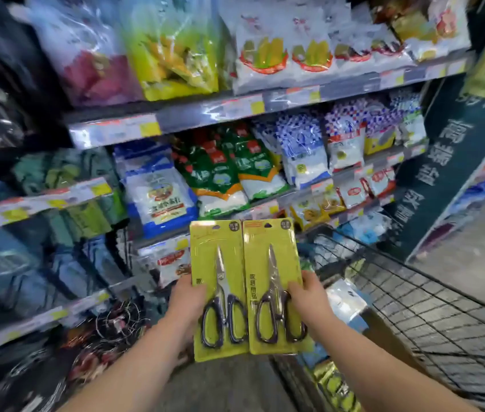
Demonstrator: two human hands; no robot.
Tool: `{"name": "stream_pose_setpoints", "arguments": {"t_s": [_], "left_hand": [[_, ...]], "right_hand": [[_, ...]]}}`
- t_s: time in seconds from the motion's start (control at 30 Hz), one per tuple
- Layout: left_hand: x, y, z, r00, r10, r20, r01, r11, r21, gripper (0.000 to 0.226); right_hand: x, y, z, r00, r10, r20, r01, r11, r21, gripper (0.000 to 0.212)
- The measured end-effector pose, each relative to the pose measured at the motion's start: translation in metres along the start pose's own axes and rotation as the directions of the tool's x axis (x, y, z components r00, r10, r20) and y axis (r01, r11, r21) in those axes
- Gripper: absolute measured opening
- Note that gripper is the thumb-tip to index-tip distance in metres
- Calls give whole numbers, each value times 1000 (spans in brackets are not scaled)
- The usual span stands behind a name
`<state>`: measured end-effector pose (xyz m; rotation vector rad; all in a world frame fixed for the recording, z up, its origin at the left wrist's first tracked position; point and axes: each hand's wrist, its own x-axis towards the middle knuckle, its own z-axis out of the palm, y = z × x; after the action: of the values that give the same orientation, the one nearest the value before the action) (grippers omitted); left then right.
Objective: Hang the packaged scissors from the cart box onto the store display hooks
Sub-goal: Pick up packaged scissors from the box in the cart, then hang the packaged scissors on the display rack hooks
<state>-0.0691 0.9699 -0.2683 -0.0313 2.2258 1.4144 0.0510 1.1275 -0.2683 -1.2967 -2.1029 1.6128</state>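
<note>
The left hand (189,295) pinches the left edge of a yellow-green card pack of black-handled scissors (219,289), thumb on the front. The right hand (309,298) pinches a second yellow-green scissors pack (274,286) the same way by its right edge. Both packs stand upright between the hands, edges touching. A black wire cart (428,307) sits just right of the right hand.
</note>
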Motion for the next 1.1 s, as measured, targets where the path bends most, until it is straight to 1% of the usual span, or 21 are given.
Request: {"name": "stream_pose_setpoints", "arguments": {"t_s": [0.07, 0.2, 0.33, 0.47, 0.6, 0.7, 0.77, 0.9, 1.1], "left_hand": [[-19, -14, -53, 998, -6, -57, 4, 999, -34, 16], [-56, -52, -162, 973, -33, -227, 4, 992, -126, 19], [-93, -96, -258, 926, -48, -375, -18, 985, -171, 20], [-114, -138, -330, 865, -95, -493, -14, 977, -213, 30], [-130, -153, -373, 830, -145, -538, -17, 958, -286, 17], [-128, -165, -395, 816, -185, -548, -22, 937, -349, 15], [-121, -170, -409, 796, -210, -567, -8, 934, -358, 12], [-102, -175, -435, 762, -246, -599, 15, 932, -363, 13], [-62, -180, -477, 743, -297, -600, 79, 929, -361, 26]], "right_hand": [[-28, -17, 40, 997, -33, 67, 34, 999, -17, 19], [-88, -46, 126, 973, -128, 194, 135, 990, -27, 19], [-150, -70, 201, 924, -211, 320, 230, 973, -21, 19], [-203, -90, 258, 865, -250, 435, 280, 960, -4, 25], [-235, -106, 298, 812, -297, 503, 353, 935, -17, 17], [-241, -118, 323, 789, -304, 534, 383, 923, -41, 12], [-240, -126, 341, 780, -301, 548, 389, 920, -50, 14], [-224, -142, 381, 775, -283, 565, 376, 925, -52, 19], [-188, -161, 443, 742, -278, 609, 406, 910, -79, 26]]}}
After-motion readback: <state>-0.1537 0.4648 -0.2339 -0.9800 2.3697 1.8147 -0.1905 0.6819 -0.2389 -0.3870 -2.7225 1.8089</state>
